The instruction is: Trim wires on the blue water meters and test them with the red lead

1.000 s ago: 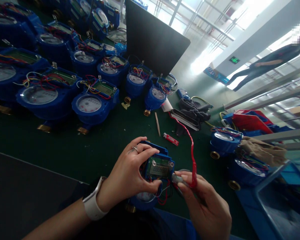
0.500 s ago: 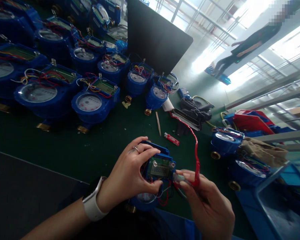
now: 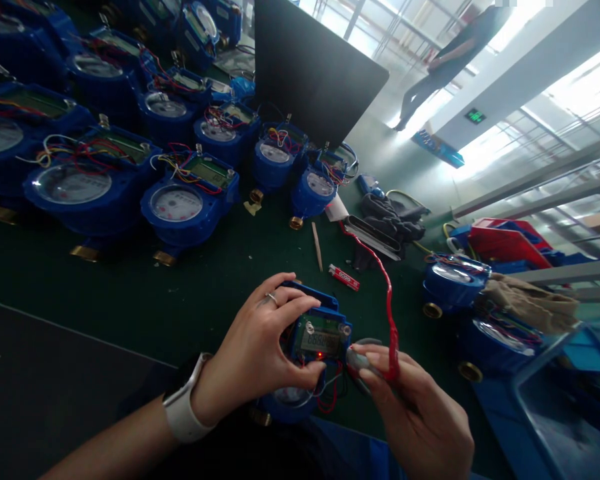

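Little has moved: your left fingers (image 3: 300, 309) clasp the meter (image 3: 319, 340), its red light (image 3: 320, 355) newly lit, seemingly responding; your right fingers (image 3: 374, 381) pinch the grey piece (image 3: 356, 361) at three o'clock.

- A small red light (image 3: 320, 355) now glows just below the display (image 3: 319, 341) of the meter; it was dark in both earlier pictures.
- The red cord (image 3: 391, 320) rising from the right hand (image 3: 420, 407) has slightly changed its bend.
- The person (image 3: 447, 60) in the background has gone from right of the pillar (image 3: 515, 73), across its front, to its left.
- The green sign (image 3: 475, 116), covered half a second ago, shows again.
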{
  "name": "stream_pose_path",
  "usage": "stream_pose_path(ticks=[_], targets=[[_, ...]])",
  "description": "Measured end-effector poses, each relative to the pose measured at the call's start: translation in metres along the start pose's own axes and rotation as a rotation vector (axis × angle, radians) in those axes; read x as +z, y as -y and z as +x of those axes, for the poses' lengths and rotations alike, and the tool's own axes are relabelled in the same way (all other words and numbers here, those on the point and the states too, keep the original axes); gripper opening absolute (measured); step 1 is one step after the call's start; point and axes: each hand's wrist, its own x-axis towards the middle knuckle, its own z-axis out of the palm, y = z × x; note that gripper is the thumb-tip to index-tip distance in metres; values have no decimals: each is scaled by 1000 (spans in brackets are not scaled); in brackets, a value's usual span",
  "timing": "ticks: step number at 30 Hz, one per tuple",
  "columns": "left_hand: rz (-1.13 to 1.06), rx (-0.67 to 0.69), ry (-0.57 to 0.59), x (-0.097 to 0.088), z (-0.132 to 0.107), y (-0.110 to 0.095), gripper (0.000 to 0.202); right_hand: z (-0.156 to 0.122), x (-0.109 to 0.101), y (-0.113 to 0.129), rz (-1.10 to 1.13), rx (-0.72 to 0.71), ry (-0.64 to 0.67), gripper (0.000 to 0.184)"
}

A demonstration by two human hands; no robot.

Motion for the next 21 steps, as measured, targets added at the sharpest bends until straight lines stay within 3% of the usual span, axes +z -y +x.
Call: stream_pose_path(ticks=[6,15,21], targets=[[-1,3,9,0,0,0,59,4,-2,3,-29,-2,36,19],[2,23,9,0,1,0,59,0,2,9,4,180,-16,12],[2,18,3,0,0,1,58,-1,3,10,41,212,-29,13]])
